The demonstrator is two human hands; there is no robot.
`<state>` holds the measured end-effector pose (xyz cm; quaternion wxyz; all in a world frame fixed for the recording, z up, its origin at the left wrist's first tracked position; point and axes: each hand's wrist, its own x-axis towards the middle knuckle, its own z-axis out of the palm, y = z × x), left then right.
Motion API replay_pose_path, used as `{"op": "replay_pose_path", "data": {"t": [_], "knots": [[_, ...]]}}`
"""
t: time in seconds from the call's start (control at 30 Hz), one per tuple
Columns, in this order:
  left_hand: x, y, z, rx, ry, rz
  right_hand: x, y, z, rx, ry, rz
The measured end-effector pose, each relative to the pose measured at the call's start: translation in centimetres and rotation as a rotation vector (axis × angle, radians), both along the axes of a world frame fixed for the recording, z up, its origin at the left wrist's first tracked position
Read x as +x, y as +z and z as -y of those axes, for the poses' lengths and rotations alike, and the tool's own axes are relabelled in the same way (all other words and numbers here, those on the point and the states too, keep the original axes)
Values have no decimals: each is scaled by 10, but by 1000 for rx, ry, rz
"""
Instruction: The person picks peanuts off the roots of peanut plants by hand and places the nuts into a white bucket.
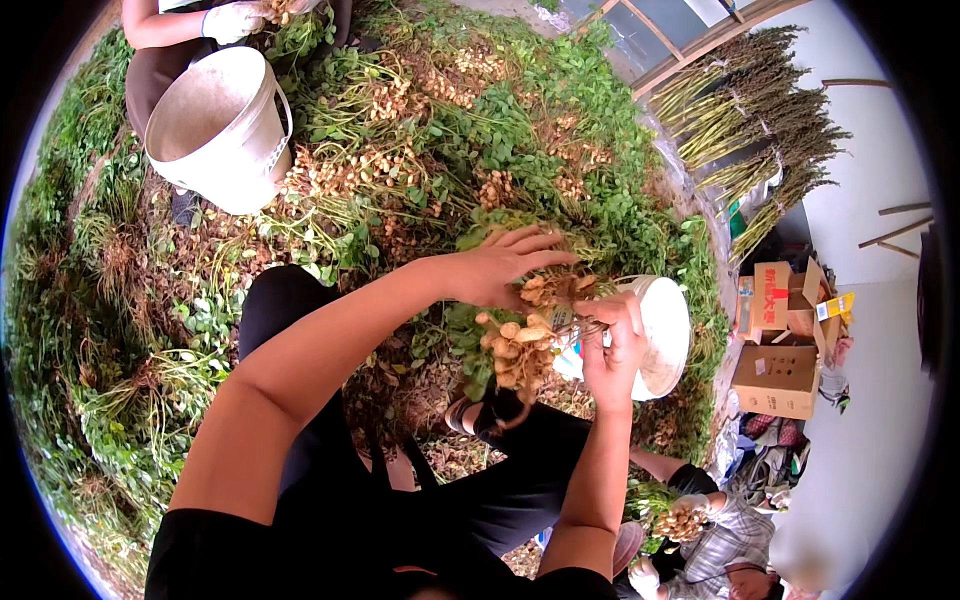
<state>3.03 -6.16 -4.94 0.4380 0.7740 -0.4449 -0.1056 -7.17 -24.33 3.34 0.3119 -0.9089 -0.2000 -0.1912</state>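
My right hand point(616, 341) grips the roots of a peanut plant, beside a white plastic bucket point(666, 337). A thick cluster of peanut pods point(519, 346) hangs from the plant to the left of that hand, above my bent legs. My left hand point(502, 270) has its fingers spread over the plant's leaves and roots, near more pods point(555, 289); whether its fingers grip anything is hidden. Green leaves point(471, 345) of a peanut plant show below my left hand. The bucket stands just right of my right hand.
Pulled peanut plants point(420, 112) cover the ground. A second white bucket point(217, 127) stands by a gloved person point(232, 22) at the upper left. Another gloved person point(720, 540) holds peanuts at the lower right. Cardboard boxes point(776, 379) and dried stalk bundles point(750, 112) line the wall.
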Motion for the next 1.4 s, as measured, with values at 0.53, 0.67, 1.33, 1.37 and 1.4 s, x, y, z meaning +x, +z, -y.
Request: {"op": "replay_pose_path", "data": {"t": [0.53,0.67,1.33,1.37,1.4], "knots": [[57,21,-27,-300,812,-200,19,-69,60,303,-271,-160],[60,11,-34,10,862,-222,30,-66,58,-314,-454,-35],[-9,0,42,-41,165,-641,52,-82,47,403,-414,-422],[-8,2,41,-36,287,-809,48,-64,30,338,-386,-499],[-12,1,44,-231,312,-829,46,-60,21,357,-363,-477]]}}
